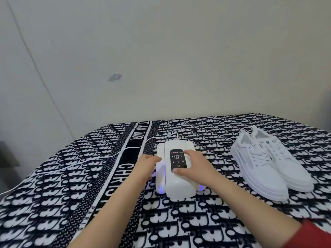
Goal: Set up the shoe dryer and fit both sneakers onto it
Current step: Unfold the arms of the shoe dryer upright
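The shoe dryer (180, 185) sits flat on the black-and-white patterned blanket (197, 226), straight in front of you, with both of your hands on it. Take the dryer as the centre of the clock, with 12 pointing away from you.

Your left hand (148, 165) is at 9 o'clock, against the dryer's left side piece. Its grip is closed on that piece: the thumb lies on the upper edge and the fingers curl in low at the side, lit violet from beneath.

Your right hand (196, 164) lies on top of the body from 3 o'clock. Its grip is loose and holds nothing: the fingers are stretched nearly straight over the white casing, just right of the black control panel (178, 158). The thumb tip touches the panel's near end at 6 o'clock. The panel shows 48 °C.

Blue-violet lights glow at the two near corners, about 7 and 5 o'clock.

The sneakers (268, 163) are well apart from the dryer at 3 o'clock. They are white and laced, and lie side by side on the blanket touching each other, toes towards you.

A white cable (89, 160) leaves the dryer's far end at 11 o'clock and trails across the blanket towards 9 o'clock, off the left edge.

A red sleeve (313, 235) covers your right upper arm
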`<act>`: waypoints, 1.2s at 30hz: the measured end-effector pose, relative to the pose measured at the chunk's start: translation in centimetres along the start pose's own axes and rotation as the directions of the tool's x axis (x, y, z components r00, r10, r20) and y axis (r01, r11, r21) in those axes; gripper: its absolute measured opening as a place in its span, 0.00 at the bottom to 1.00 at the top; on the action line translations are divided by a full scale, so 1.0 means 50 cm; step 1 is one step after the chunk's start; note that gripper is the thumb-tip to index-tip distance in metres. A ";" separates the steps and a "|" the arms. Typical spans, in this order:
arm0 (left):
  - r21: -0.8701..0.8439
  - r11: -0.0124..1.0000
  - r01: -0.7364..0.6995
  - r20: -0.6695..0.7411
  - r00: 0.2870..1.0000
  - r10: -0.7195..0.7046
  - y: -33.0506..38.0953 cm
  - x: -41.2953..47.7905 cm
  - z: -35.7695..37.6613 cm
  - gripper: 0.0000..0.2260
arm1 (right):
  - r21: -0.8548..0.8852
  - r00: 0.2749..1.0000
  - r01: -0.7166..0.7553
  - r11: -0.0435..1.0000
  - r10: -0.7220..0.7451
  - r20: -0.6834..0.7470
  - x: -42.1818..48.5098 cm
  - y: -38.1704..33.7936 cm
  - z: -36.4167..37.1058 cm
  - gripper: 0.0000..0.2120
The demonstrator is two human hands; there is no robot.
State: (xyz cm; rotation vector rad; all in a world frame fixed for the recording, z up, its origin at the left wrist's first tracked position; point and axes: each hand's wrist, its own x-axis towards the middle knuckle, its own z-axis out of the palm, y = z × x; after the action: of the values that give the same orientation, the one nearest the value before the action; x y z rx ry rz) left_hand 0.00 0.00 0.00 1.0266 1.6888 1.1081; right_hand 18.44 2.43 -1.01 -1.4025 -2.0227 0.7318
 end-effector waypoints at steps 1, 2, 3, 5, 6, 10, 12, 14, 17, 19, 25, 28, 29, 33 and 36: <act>0.025 1.000 -0.004 -0.007 1.000 0.004 -0.004 0.001 0.001 0.07 | -0.006 1.000 0.001 1.000 -0.001 -0.008 -0.003 -0.002 0.003 0.35; 0.056 0.998 0.000 -0.019 1.000 0.001 -0.005 0.002 0.001 0.07 | -0.011 1.000 0.003 1.000 -0.003 -0.023 -0.003 -0.003 0.005 0.34; 0.093 0.996 0.016 -0.016 1.000 -0.014 -0.009 0.002 0.002 0.07 | -0.020 1.000 0.008 1.000 -0.009 -0.023 -0.006 0.000 0.011 0.33; 0.126 0.991 0.051 -0.002 0.999 -0.051 -0.016 -0.002 0.004 0.10 | -0.038 0.999 0.029 0.999 -0.030 -0.036 -0.005 0.003 0.023 0.27; 0.141 0.988 0.060 0.008 0.998 -0.062 -0.019 -0.003 0.005 0.12 | -0.045 0.999 0.030 0.999 -0.032 -0.042 -0.005 0.002 0.026 0.26; 0.176 0.982 0.062 0.071 0.995 -0.076 -0.026 -0.005 0.010 0.16 | -0.102 1.000 0.022 0.995 -0.022 -0.004 -0.009 -0.001 0.029 0.35; 0.182 0.981 0.068 0.090 0.992 -0.086 -0.029 -0.008 0.011 0.19 | -0.123 1.000 0.018 0.992 -0.016 0.017 -0.013 -0.001 0.031 0.41; 0.171 0.981 0.095 0.099 0.989 -0.113 -0.031 -0.011 0.014 0.25 | -0.118 0.999 0.021 0.993 -0.018 0.027 -0.017 -0.003 0.031 0.42; 0.177 0.979 0.098 0.095 0.989 -0.116 -0.029 -0.018 0.017 0.20 | -0.118 0.999 0.040 0.992 -0.037 0.027 -0.020 -0.002 0.028 0.42; 0.196 0.973 0.118 0.097 0.985 -0.139 -0.026 -0.019 0.017 0.13 | -0.134 0.999 0.053 0.989 -0.051 0.018 -0.022 -0.002 0.028 0.40; 0.169 0.976 0.141 0.088 0.984 -0.157 -0.024 -0.015 0.023 0.17 | -0.142 0.998 0.068 0.988 -0.067 0.009 -0.024 -0.002 0.028 0.39; 0.199 0.967 0.157 0.048 0.984 -0.170 -0.021 -0.010 0.026 0.16 | -0.159 0.998 0.060 0.985 -0.059 0.013 -0.023 0.000 0.028 0.40; 0.194 0.968 0.161 0.039 0.984 -0.171 -0.019 -0.009 0.027 0.14 | -0.165 0.998 0.063 0.984 -0.062 0.013 -0.022 0.001 0.029 0.40; 0.141 0.972 0.186 0.055 0.979 -0.195 -0.016 -0.009 0.028 0.10 | -0.188 0.998 0.055 0.981 -0.056 0.003 -0.020 0.003 0.030 0.43; 0.105 0.973 0.205 0.055 0.976 -0.211 -0.013 -0.011 0.026 0.12 | -0.203 0.999 0.052 0.978 -0.053 0.000 -0.018 0.006 0.032 0.45</act>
State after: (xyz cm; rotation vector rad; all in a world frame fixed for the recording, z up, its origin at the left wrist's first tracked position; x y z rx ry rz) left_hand 1.28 -0.38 -0.82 0.9124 1.7677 0.8537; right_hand 17.76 1.46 -2.43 -1.4542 -2.1712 0.5100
